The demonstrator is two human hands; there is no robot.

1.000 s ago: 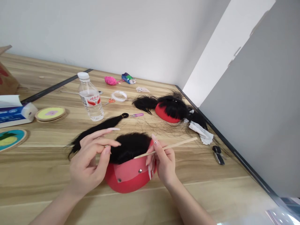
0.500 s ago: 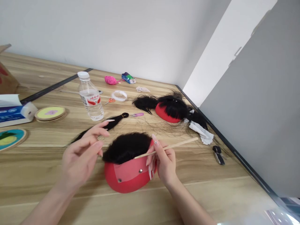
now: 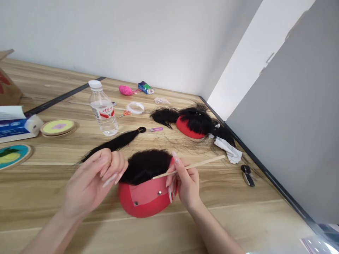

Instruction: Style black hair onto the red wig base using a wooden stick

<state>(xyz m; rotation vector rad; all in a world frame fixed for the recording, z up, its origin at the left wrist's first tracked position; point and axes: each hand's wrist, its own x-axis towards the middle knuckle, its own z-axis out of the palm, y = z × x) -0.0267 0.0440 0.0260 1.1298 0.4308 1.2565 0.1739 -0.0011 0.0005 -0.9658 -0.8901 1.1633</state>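
A red dome-shaped block (image 3: 147, 211) lies in front of me, with black hair (image 3: 148, 164) over its far part and a translucent pink sheet (image 3: 143, 192) pinned on its near side. My right hand (image 3: 185, 181) pinches a thin wooden stick (image 3: 203, 162); the stick's left tip meets the edge between hair and sheet. Just left of the block, my left hand (image 3: 92, 180) is closed with curled fingers near the hair. I cannot make out whether strands are between those fingers. Behind it lies a tied bundle of black hair (image 3: 119, 141).
Further back are a water bottle (image 3: 104, 113), a thread snipper (image 3: 156, 129), orange-handled scissors (image 3: 125, 113) and a second red block (image 3: 188, 128) with hair. At the left are a tissue pack (image 3: 19, 127) and embroidery hoops (image 3: 58, 127). A dark clip-like object (image 3: 247, 175) lies right.
My left hand has turned and its fingers, spread before, have curled closed. The right hand and the stick have stayed nearly still.
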